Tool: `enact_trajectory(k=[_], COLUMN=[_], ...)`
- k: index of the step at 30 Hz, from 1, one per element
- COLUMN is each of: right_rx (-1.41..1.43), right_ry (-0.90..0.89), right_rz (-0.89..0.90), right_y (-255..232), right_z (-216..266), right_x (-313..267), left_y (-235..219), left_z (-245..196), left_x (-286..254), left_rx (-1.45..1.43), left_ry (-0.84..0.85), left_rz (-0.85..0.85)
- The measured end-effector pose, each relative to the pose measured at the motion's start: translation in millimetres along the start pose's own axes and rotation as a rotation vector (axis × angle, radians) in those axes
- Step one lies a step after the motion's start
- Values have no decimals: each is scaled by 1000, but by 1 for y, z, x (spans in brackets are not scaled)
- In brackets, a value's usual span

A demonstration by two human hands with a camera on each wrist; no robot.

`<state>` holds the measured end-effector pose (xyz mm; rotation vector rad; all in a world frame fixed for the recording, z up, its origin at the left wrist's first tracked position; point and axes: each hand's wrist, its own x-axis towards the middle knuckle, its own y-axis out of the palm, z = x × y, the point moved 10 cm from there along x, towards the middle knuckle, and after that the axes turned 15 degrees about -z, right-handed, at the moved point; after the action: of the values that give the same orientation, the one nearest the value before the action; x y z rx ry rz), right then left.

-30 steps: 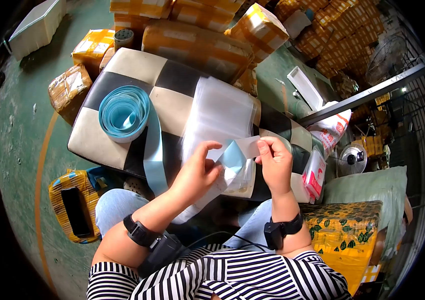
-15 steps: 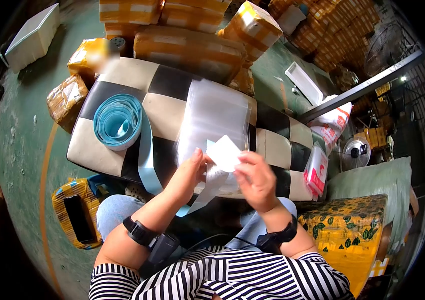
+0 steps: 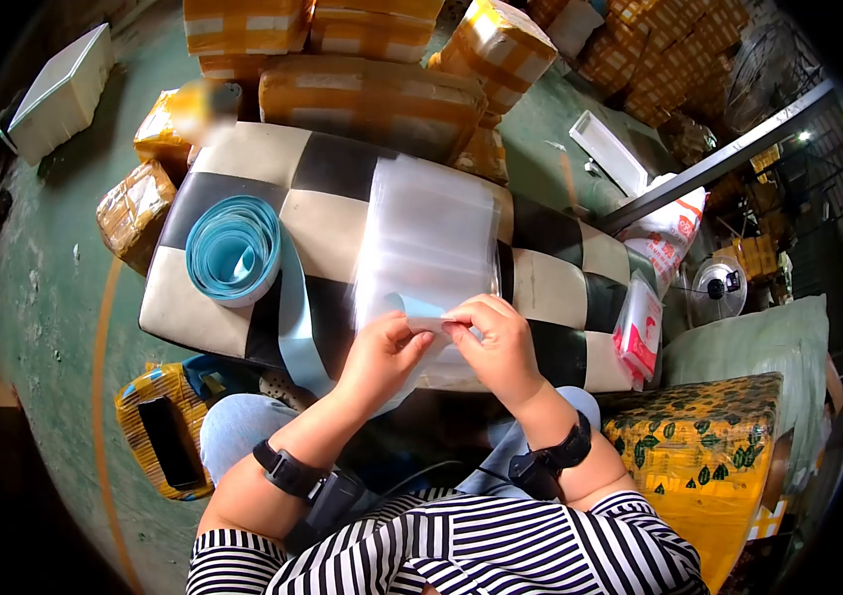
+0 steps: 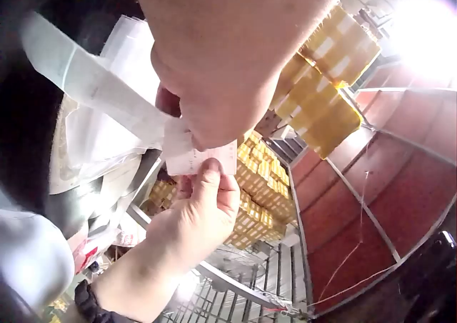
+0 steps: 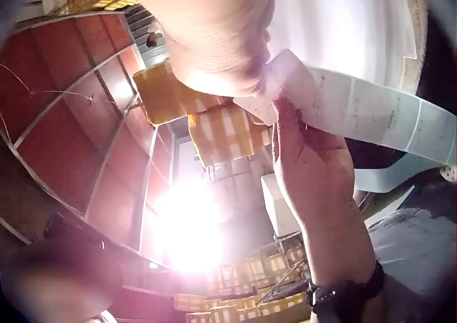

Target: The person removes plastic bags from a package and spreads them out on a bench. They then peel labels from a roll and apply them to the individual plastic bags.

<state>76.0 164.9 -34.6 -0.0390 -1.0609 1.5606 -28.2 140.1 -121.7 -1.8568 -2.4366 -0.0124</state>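
Left hand (image 3: pixel 382 359): pinches the label's left side, above the bench's (image 3: pixel 322 233) near edge.
Right hand (image 3: pixel 494 342): pinches its right side.
Label (image 4: pixel 203 164): directly between the hands, neither nearer; fingers cover much of it, so its long axis cannot be told surely.
Strip (image 5: pixel 371 105): trails from the left hand toward the near edge.
Bags (image 3: pixel 431 228): flat stack, just beyond both hands, reaching toward the far edge.
Roll (image 3: pixel 233 248): by the bench's left end.

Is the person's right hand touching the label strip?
Touching. The left wrist view shows the right hand with its thumb pressed on the label strip.
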Motion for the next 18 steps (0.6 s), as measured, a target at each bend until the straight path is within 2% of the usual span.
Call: enact_trajectory(k=[2, 5, 7, 8, 9, 11, 15, 16, 18], right_rx=[-32, 81, 59, 349, 417, 766, 1037, 1100, 1174], right_ry=[-107, -13, 32, 208, 478, 617, 872, 947, 1099], right_rz=[-59, -267, -392, -469, -480, -524, -414, -331, -250], right_y=[-8, -42, -65, -72, -74, -73, -39, -20, 16], right_z=[13, -1, -34, -60, -98, -123, -164, -174, -178], right_x=[3, 14, 22, 23, 16, 18, 16, 12, 7], left_y=[0, 6, 4, 4, 9, 20, 48, 51, 55], left_z=[0, 30, 20, 17, 16, 14, 0, 4, -20], left_x=[1, 1, 4, 6, 8, 11, 23, 28, 36], left_rx=[11, -45, 31, 68, 56, 29, 477, 431, 451], left_ry=[-24, -142, -143, -141, -116, -68, 193, 85, 386], left_rz=[11, 42, 41, 41, 74, 141, 431, 419, 297])
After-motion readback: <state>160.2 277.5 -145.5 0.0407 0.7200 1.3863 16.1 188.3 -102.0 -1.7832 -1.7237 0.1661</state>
